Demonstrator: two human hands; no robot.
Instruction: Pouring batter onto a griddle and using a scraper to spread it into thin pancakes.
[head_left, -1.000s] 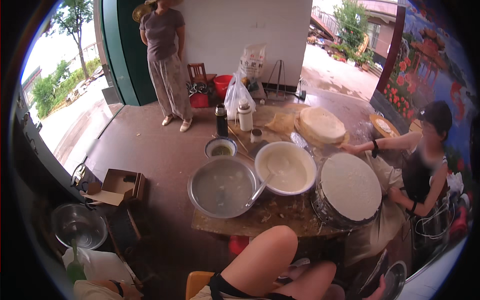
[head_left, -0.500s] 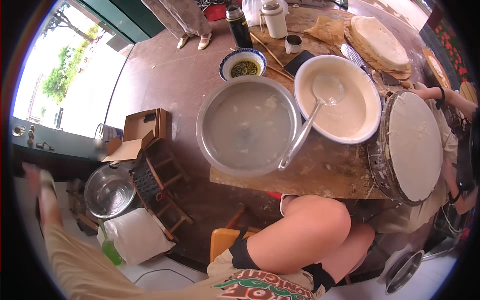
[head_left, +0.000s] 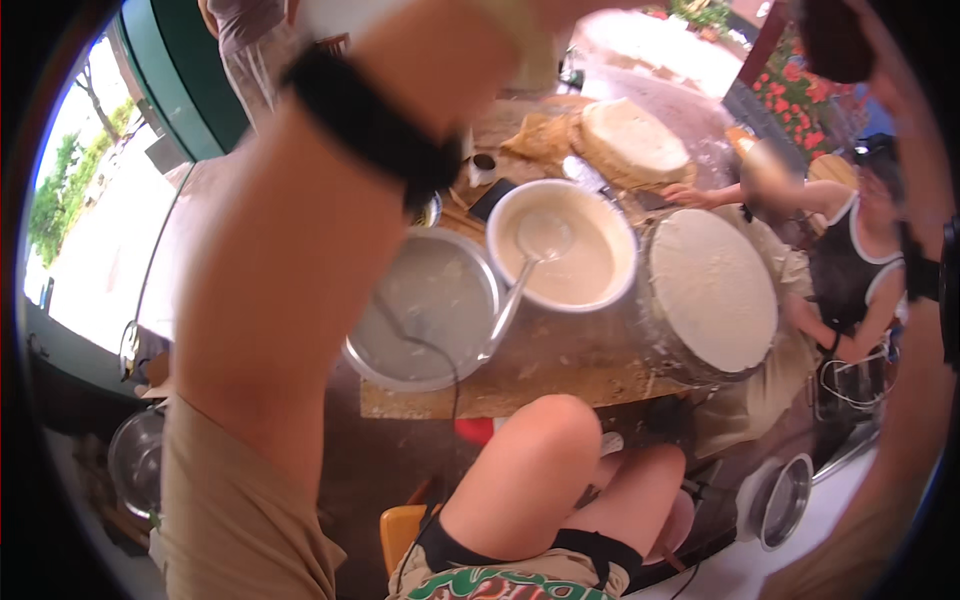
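Presently, in the head view, the left hand hangs high across the upper edge and the right hand is up by the right rim; both are blurred and partly cut off, so I cannot tell whether their fingers are apart, together or clamped on something. The metal ladle lies below and to the right of the left hand, seemingly the nearer of the two, and well apart from both. Its bowl rests in the white basin; its long axis slants toward the near left, the handle end by the right side of the steel basin, short of the near edge of the desk. The left forearm screens that basin's left part, while the batter-covered round griddle sits at the desk's near right corner, beside a seated co-worker.
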